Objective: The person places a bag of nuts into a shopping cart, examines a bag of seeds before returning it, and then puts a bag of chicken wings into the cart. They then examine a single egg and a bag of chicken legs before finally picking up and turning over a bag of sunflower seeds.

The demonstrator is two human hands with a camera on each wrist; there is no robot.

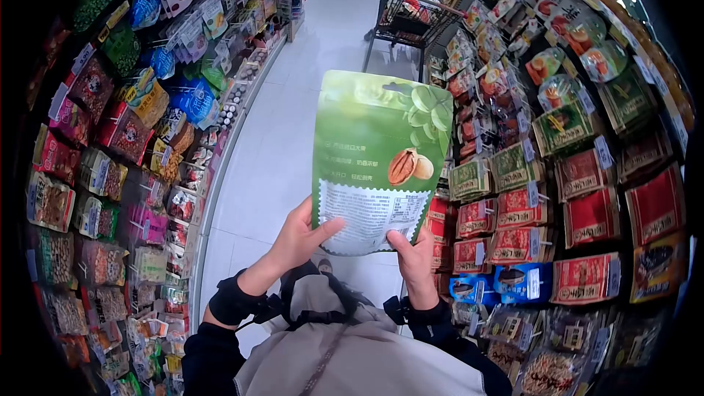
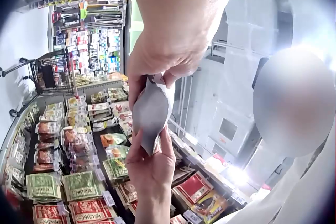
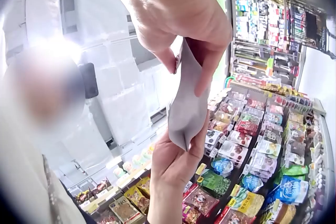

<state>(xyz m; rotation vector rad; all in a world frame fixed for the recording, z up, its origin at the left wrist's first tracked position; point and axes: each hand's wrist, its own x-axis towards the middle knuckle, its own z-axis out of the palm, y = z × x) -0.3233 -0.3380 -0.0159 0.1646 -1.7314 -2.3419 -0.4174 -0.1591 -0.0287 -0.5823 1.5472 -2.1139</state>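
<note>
A green snack pouch (image 1: 381, 121) with a pecan picture on it is held up before the chest, its printed text panel towards the head camera. My left hand (image 1: 302, 240) grips the lower left edge, thumb lying on the white panel. At the lower right corner my right hand (image 1: 415, 258) pinches the pouch, thumb in front. In the left wrist view, the pouch's grey bottom (image 2: 152, 111) spreads between both hands. From the right wrist view, that bottom fold (image 3: 186, 111) also shows, with the right hand's fingers (image 3: 209, 69) on its side.
Racks of hanging snack packets (image 1: 110, 198) line the left side of the aisle. On the right, more packets (image 1: 587, 220), many red or green, hang from hooks. A shopping cart (image 1: 411, 18) stands ahead by the right rack, on the pale tiled floor (image 1: 323, 22).
</note>
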